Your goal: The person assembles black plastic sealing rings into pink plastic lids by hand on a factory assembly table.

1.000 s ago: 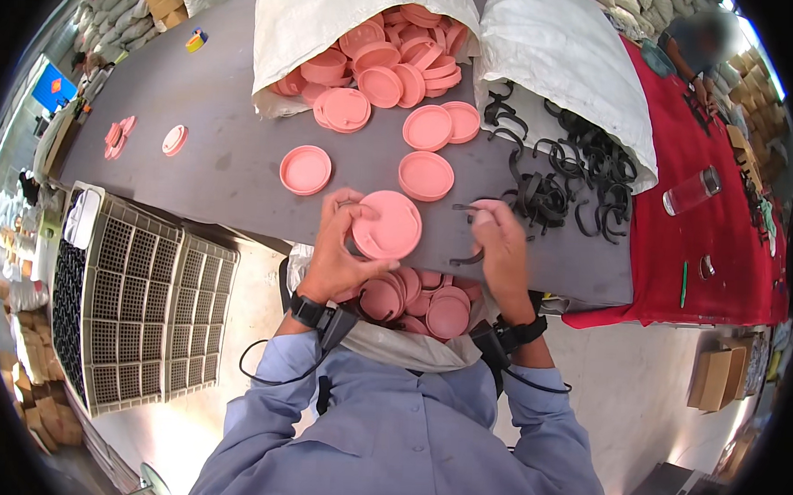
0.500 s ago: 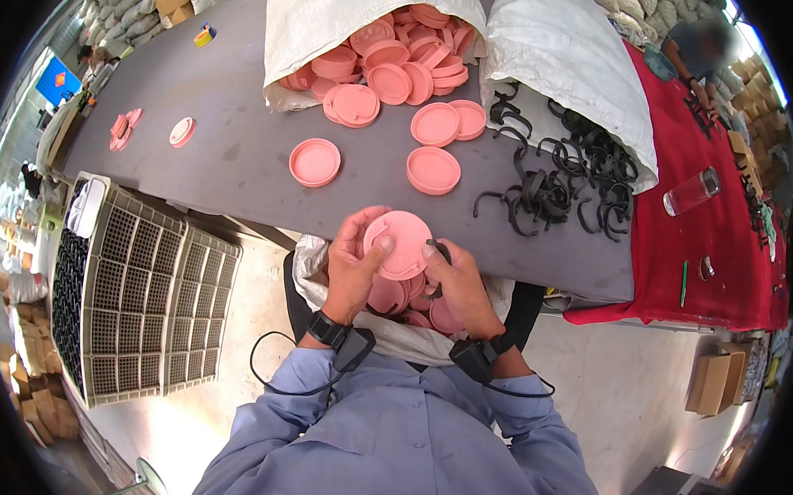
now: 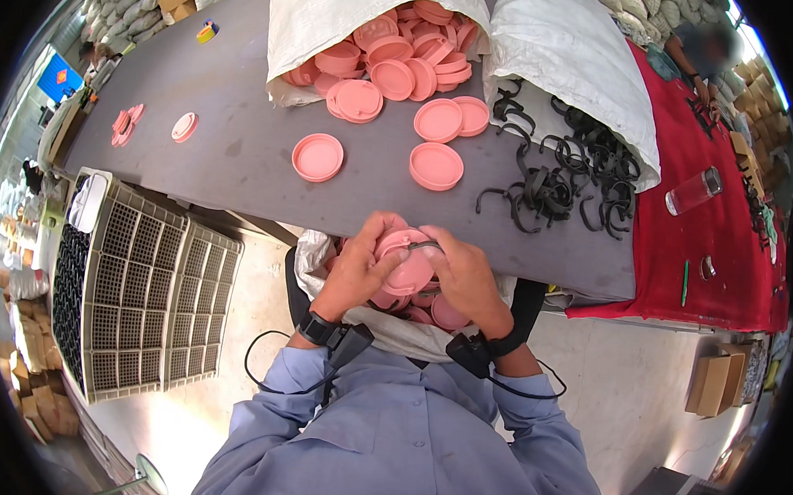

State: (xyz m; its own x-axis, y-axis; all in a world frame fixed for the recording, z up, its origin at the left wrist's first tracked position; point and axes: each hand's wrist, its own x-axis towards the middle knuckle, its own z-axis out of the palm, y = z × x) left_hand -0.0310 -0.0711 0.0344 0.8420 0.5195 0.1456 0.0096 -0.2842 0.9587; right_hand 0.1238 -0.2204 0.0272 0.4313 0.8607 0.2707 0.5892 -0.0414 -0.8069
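Observation:
Over the sack at my lap, my left hand [image 3: 353,270] is closed round a pink round plastic lid [image 3: 408,276], thumb on its face. My right hand [image 3: 468,275] pinches a black curved plastic strip [image 3: 426,244] against the lid's upper edge; fingers hide part of the strip. Below both hands, more pink lids [image 3: 448,313] lie in the open white sack [image 3: 384,331]. On the grey table ahead sit single pink lids [image 3: 317,158], and a heap of them [image 3: 391,77] spills from a white sack [image 3: 297,40]. To its right, black curved strips [image 3: 549,192] pour from another sack [image 3: 573,56].
A beige plastic crate [image 3: 146,298] stands on the floor at the left. Several pink pieces [image 3: 126,126] lie at the table's left end. The red-covered table [image 3: 723,271] at right bears a clear glass [image 3: 693,190] and a green pen [image 3: 685,283]. A co-worker [image 3: 701,57] is at its far end.
The lid has tilted in my left hand. My right hand has brought the black strip up across the lid's upper edge, and both hands have turned inward.

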